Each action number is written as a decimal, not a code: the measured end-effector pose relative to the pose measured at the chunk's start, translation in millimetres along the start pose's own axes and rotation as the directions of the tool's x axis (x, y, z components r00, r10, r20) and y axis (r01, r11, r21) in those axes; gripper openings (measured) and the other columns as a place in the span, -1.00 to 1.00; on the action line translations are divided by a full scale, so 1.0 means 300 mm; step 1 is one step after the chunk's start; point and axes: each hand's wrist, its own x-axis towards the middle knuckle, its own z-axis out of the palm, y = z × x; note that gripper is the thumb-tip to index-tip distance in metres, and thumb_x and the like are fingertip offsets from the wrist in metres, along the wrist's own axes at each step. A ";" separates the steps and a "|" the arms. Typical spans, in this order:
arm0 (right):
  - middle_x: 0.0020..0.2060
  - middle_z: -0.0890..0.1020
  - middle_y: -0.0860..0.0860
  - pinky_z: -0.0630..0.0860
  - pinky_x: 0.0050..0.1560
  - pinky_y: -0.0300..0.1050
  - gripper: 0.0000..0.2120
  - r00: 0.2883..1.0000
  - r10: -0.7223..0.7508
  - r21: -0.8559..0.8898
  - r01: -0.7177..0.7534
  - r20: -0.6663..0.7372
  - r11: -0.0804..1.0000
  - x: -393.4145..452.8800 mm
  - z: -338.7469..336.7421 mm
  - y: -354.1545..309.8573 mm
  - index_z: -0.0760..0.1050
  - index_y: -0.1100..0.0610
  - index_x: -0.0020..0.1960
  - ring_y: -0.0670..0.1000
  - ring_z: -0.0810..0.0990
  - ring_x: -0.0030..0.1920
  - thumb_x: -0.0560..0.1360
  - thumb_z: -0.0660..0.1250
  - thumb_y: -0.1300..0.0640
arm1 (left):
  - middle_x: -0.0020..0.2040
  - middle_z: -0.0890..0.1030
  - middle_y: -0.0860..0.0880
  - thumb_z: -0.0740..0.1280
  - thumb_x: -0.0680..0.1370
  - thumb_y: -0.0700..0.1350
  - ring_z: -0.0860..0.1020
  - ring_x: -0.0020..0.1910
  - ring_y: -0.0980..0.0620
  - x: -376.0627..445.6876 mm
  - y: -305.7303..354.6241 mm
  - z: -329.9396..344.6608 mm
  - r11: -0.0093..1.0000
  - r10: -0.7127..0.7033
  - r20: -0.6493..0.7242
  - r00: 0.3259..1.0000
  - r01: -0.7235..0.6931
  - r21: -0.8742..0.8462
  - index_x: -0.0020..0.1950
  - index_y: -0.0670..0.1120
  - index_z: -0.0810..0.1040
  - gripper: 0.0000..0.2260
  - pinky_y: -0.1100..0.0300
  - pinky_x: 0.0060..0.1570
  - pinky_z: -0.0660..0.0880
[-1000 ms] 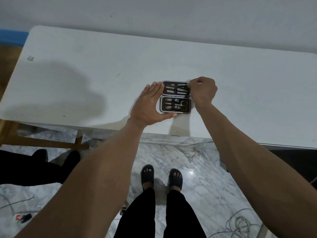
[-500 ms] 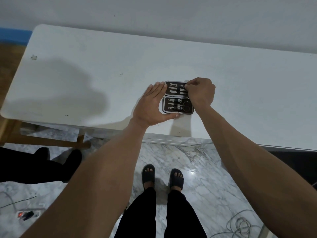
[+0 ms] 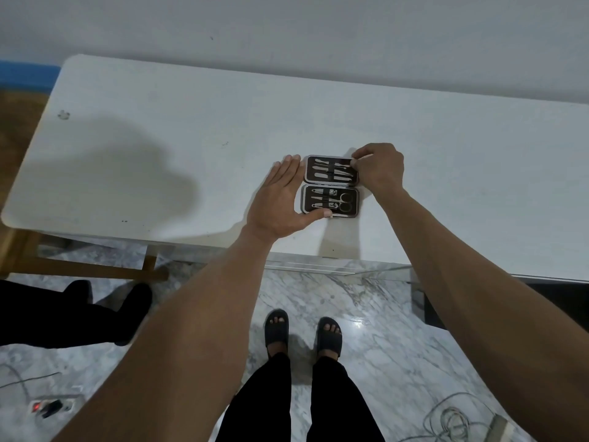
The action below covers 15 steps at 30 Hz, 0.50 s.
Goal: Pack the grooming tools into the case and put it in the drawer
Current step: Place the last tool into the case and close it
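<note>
Black-lined and edged in a pale rim, the case (image 3: 331, 186) lies open flat on the white table (image 3: 191, 138), a little in from the near edge, its two halves stacked far and near with the hinge running across between them. Every strap seems to carry a tool: slim files and pushers in the far half, clippers and a pair of scissors (image 3: 345, 201) in the near half.

The left hand (image 3: 277, 199) lies flat and open against the case's left side, fingers spread along the far half's edge and the thumb laid along the case's near edge. That looks like a brace, so the case does not slide while the other hand works. The right hand (image 3: 379, 169) sits at the far half's right end, thumb and forefinger pinched together on something thin there, most likely the tip of the last tool (image 3: 342, 167) being seated under its strap, or the rim itself; too small to tell which.

Against the earlier pictures, little has shifted: the case keeps its spot and the left hand its bracing pose. The right hand's pinch has slid from over the far half out to its right end, uncovering more of the tools. Closing the case and finding the drawer, which is not in view, are not yet done.
</note>
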 end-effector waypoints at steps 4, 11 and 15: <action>-0.06 0.67 -0.06 0.59 0.08 -0.11 -0.92 0.999 0.032 0.116 -0.033 0.018 0.993 0.020 -0.032 0.009 0.66 0.00 -0.16 0.00 0.65 0.02 0.43 0.46 0.18 | 0.63 0.28 -0.17 0.22 0.44 0.54 0.17 0.66 -0.09 0.010 0.014 -0.001 0.999 0.018 -0.009 1.000 -0.017 0.046 0.63 -0.23 0.23 0.04 -0.05 0.65 0.07; -0.12 0.72 0.10 0.68 -0.05 0.07 -0.90 0.985 -0.075 0.389 0.010 0.155 0.921 -0.011 -0.073 0.037 0.67 0.11 -0.05 0.05 0.67 -0.16 0.46 0.42 0.22 | 0.67 0.20 -0.10 0.13 0.46 0.58 0.10 0.67 -0.02 0.009 -0.001 -0.010 0.996 -0.011 0.026 1.000 0.009 0.094 0.67 -0.13 0.16 0.03 -0.04 0.66 0.02; -0.12 0.73 0.04 0.60 -0.12 -0.16 -0.92 0.966 -0.196 0.413 0.111 0.171 0.904 -0.071 -0.118 0.050 0.69 0.14 -0.05 -0.03 0.68 -0.13 0.49 0.44 0.22 | 0.67 0.20 -0.08 0.14 0.46 0.58 0.08 0.68 -0.01 0.008 0.002 -0.011 0.996 -0.020 0.038 0.999 0.017 0.082 0.67 -0.10 0.17 0.01 -0.01 0.67 0.00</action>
